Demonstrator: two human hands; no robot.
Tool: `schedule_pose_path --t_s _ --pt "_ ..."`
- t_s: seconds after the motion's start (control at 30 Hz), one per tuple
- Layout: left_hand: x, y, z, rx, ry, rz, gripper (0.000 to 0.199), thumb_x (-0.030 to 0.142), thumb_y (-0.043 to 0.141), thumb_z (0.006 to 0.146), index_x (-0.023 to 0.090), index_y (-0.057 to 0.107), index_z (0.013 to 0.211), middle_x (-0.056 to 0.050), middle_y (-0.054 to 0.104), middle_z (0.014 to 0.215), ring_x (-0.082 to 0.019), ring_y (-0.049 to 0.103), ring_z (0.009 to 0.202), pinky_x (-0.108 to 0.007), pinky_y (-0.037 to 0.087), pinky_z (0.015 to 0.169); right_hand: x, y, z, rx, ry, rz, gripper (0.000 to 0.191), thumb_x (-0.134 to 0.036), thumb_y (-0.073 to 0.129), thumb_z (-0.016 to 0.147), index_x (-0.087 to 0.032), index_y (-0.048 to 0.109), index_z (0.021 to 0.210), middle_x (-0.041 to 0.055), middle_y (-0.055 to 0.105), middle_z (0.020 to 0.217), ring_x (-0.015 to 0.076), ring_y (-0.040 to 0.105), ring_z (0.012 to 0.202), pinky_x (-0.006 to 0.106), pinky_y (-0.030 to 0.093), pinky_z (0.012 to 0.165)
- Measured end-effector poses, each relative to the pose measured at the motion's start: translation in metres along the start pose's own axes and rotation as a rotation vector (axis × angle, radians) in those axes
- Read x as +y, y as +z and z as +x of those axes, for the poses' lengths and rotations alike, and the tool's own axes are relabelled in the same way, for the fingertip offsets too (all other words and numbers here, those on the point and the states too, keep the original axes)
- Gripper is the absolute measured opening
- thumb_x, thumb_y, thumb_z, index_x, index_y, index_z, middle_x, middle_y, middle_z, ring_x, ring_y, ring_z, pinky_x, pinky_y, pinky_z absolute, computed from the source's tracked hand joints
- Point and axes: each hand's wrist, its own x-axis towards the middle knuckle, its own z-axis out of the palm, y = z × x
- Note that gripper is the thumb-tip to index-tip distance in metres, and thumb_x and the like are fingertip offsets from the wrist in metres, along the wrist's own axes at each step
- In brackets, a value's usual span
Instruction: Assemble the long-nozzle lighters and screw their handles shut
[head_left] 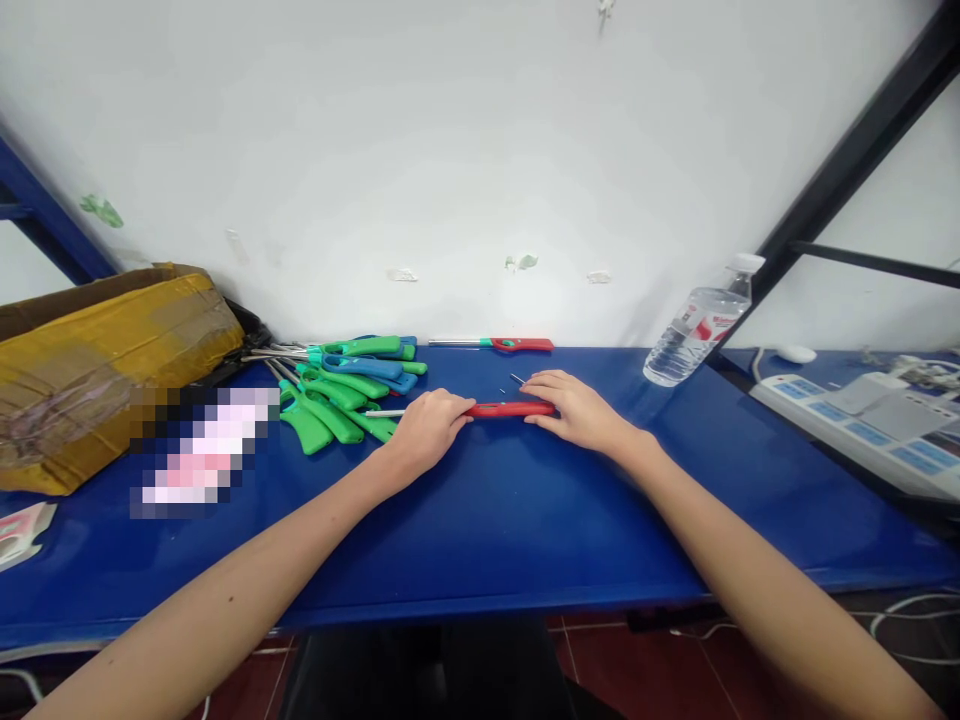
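A red long-nosed lighter lies level across the middle of the blue table, between my hands. My left hand is closed around the part near its metal tube, which sticks out on the left. The fingers of my right hand are bent over the handle end. Beside my right fingertips is a thin metal piece, and a tiny loose bit lies near it. To the left of my left hand, several green lighters and blue lighters lie in a heap, tubes pointing left.
Another red lighter lies along the wall. A tilted water bottle is at the back right, near a white power strip. On the left stands a yellow-taped cardboard box, with a blurred-out patch beside it.
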Motion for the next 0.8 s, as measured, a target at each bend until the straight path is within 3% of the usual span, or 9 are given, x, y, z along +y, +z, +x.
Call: schedule_pose_path --t_s 0.17,0.4,0.57,0.8 --pt "0.002 -0.002 -0.001 0.023 0.032 -0.007 0.021 0.020 0.053 0.097 0.019 0.070 0.111 -0.008 0.074 0.105 -0.023 0.066 0.094 -0.035 0.053 0.081 0.005 -0.003 -0.001 -0.009 0.007 0.012 0.031 -0.033 0.052 0.096 -0.020 0.072 0.116 0.0111 0.071 0.119 0.0302 0.058 0.121 0.049 0.047 0.104" --pt "0.004 -0.003 0.000 0.143 0.080 -0.053 0.025 0.022 0.048 0.100 0.014 0.063 0.120 -0.011 0.070 0.112 -0.023 0.063 0.099 -0.035 0.050 0.089 0.006 -0.011 -0.004 0.048 0.014 0.005 0.028 -0.031 0.050 0.097 -0.022 0.070 0.114 0.0083 0.071 0.119 0.0292 0.056 0.127 0.049 0.044 0.106" --pt "0.003 -0.008 0.000 0.116 0.125 0.030 0.024 0.023 0.045 0.101 0.014 0.065 0.112 -0.012 0.071 0.107 -0.024 0.063 0.092 -0.036 0.048 0.084 0.004 -0.007 -0.001 0.081 0.024 -0.049 0.034 -0.036 0.057 0.093 -0.018 0.069 0.119 0.0132 0.068 0.126 0.0318 0.055 0.127 0.051 0.043 0.108" --pt "-0.004 -0.007 0.000 0.199 0.173 0.110 0.021 0.021 0.050 0.099 0.015 0.066 0.112 -0.010 0.073 0.105 -0.023 0.065 0.092 -0.036 0.048 0.083 -0.001 0.003 0.001 0.106 0.001 -0.091 0.029 -0.024 0.053 0.095 -0.019 0.070 0.118 0.0103 0.071 0.123 0.0306 0.056 0.127 0.051 0.046 0.103"
